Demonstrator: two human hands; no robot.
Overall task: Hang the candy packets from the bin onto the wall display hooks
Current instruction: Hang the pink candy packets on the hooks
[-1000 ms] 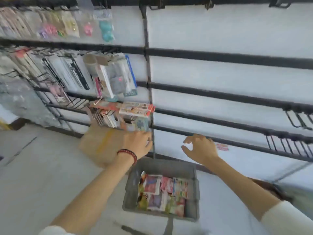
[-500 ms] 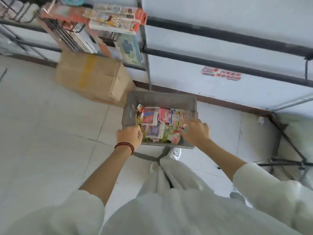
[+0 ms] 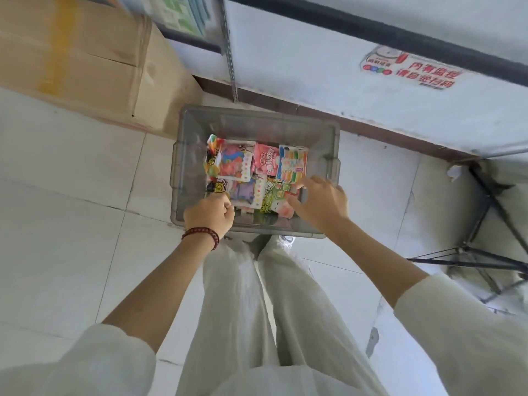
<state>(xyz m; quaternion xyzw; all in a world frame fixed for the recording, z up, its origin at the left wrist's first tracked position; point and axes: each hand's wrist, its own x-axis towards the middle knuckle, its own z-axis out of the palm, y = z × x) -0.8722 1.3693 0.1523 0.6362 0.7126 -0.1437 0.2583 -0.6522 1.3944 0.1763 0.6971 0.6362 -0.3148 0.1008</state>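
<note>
Head view, looking straight down. Grey translucent plastic bin (image 3: 257, 117) sits on white tile floor (image 3: 71, 201), its far end near the brown baseboard (image 3: 371, 130) of the white wall panel (image 3: 300, 67). Colourful candy packets (image 3: 237, 164) lie in a loose pile inside the bin, none on hooks in this view. On top: rainbow-striped packet (image 3: 293, 164) at far right, pink packet (image 3: 267, 160) beside it, green-and-white packet (image 3: 271, 198) nearer, yellow-and-black packet (image 3: 218, 187) at near left.

Left hand (image 3: 210, 214), red bead bracelet (image 3: 201, 234) at the wrist, is over the bin's near-left corner, fingers curled in tight just beside the yellow-and-black packet. Cannot tell if it grips anything.

Right hand (image 3: 321, 201) reaches into the bin's near-right side, fingers straight and spread, thumb apart, tips touching the green-and-white packet and the lower edge of the rainbow-striped packet. Nothing is lifted.

Brown cardboard box (image 3: 85, 52) stands on the floor left of the bin, against the wall. Slotted metal upright (image 3: 230, 52) runs down the wall to just behind the bin. Black horizontal rail (image 3: 371, 32) crosses the wall above a red-and-white sticker (image 3: 411, 70). Black metal stand legs (image 3: 485, 224) at right. White trousers (image 3: 257, 310) and white sleeves (image 3: 457, 324) fill the bottom.
</note>
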